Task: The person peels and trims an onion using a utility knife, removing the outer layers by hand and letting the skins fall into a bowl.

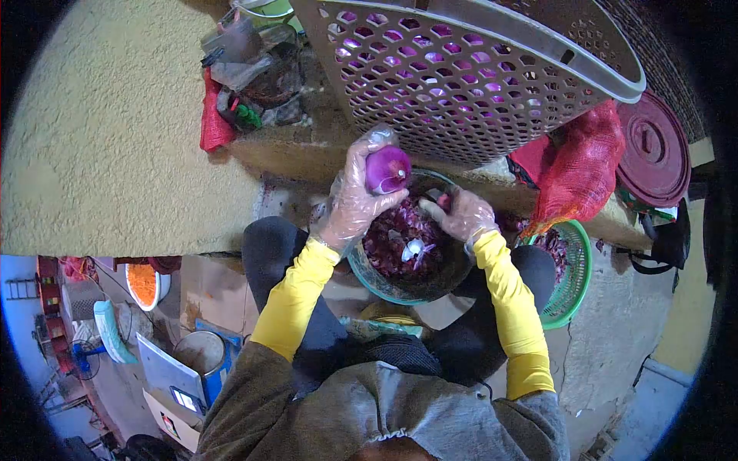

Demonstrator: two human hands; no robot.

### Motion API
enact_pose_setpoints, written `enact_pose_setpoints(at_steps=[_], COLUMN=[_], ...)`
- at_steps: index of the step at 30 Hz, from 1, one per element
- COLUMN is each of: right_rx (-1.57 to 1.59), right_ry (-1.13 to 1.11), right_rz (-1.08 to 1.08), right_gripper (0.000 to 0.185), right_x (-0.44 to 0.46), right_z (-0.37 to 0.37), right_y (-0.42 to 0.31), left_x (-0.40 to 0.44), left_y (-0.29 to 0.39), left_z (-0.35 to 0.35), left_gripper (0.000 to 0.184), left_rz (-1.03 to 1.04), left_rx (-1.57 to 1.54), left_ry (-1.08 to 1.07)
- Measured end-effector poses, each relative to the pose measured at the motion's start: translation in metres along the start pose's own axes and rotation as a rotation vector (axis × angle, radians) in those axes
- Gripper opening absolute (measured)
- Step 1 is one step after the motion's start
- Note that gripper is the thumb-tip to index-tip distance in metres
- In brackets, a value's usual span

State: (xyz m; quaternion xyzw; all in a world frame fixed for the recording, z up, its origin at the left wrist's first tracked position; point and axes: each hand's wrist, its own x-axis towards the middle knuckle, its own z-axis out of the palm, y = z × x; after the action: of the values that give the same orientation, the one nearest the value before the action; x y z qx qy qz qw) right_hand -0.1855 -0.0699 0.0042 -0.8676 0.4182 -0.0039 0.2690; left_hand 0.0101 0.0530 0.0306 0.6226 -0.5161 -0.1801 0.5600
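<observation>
My left hand (346,196), in a clear plastic glove, is closed around a peeled purple onion (387,170), held above the left rim of a basin. The basin (400,297) sits between my legs and contains dark red onion skins (392,246) with a few white-purple scraps on top. Over the basin's right side, my right hand (467,215), gloved too, is closed on what looks like a small knife (443,201) with a reddish handle; its blade is mostly hidden. The two hands are apart.
A large perforated crate (461,92) with purple onions inside leans above the basin. To the right are a red mesh sack (580,169), a maroon lid (653,150) and a green basket (580,288) of skins. Bags (254,77) lie on the ledge at upper left.
</observation>
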Motion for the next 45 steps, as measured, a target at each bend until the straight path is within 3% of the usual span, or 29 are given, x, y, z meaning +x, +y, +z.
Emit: enact_pose_setpoints(at_steps=[3,8,10,11,14,17,20,21,24,27,29,31,37,39,40,45], right_rx=[0.131,0.367,0.391,0.414,0.478,0.493,0.734,0.732,0.775,0.669,0.51,0.429,0.26,0.184,0.136,0.18], right_ry=[-0.117,-0.178,-0.202,-0.229,-0.138,-0.048,-0.22,-0.221,-0.122,0.052,0.16,0.236,0.394,0.408,0.298,0.374], right_rz=[0.048,-0.022,-0.045,-0.064,-0.229,-0.253,-0.11,-0.114,-0.104,-0.162,-0.087,-0.128,-0.316,-0.418,-0.373,-0.506], right_gripper=[0.063,0.044,0.038,0.032,0.026,0.026,0.026,0.026,0.034,0.049,0.062,0.065,0.064,0.064,0.06,0.061], right_x=[0.005,0.01,0.006,0.003,0.011,0.004,0.004,0.003,0.001,0.007,0.006,-0.007,-0.012,-0.011,-0.015,-0.009], right_z=[0.007,0.03,0.014,0.008,0.029,0.021,0.015,0.012,0.009,0.006,-0.004,-0.025,-0.028,-0.028,-0.038,-0.035], right_y=[0.007,0.033,0.023,0.019,0.042,0.031,0.023,0.018,0.011,0.007,0.002,-0.013,-0.029,-0.033,-0.038,-0.037], left_x=[0.002,0.0,-0.004,-0.006,-0.005,-0.001,-0.006,-0.01,-0.012,-0.006,-0.003,-0.001,-0.005,-0.003,-0.002,0.001], left_y=[-0.001,0.0,-0.006,-0.01,-0.013,0.004,0.029,0.032,0.028,0.016,0.007,-0.004,-0.016,-0.019,-0.018,-0.034], left_z=[-0.001,-0.007,-0.008,-0.009,-0.016,-0.026,-0.028,-0.025,-0.002,0.01,0.011,0.015,0.037,0.042,0.045,0.048], left_gripper=[0.083,0.08,0.077,0.077,0.077,0.08,0.076,0.076,0.064,0.07,0.063,0.052,0.067,0.06,0.056,0.049], left_rz=[0.038,0.029,-0.168,-0.167,-0.14,-0.097,-0.299,-0.297,-0.375,-0.48,-0.486,-0.546,-0.715,-0.79,-0.795,-0.759], left_rx=[-0.011,0.096,-0.065,-0.065,-0.173,-0.186,-0.705,-0.704,-1.264,-1.397,-1.418,-1.652,-1.339,-1.389,-1.381,-1.322], left_ry=[-0.03,-0.086,-0.082,-0.08,-0.086,-0.164,-0.25,-0.246,-0.057,0.044,0.044,0.111,0.235,0.224,0.21,0.059])
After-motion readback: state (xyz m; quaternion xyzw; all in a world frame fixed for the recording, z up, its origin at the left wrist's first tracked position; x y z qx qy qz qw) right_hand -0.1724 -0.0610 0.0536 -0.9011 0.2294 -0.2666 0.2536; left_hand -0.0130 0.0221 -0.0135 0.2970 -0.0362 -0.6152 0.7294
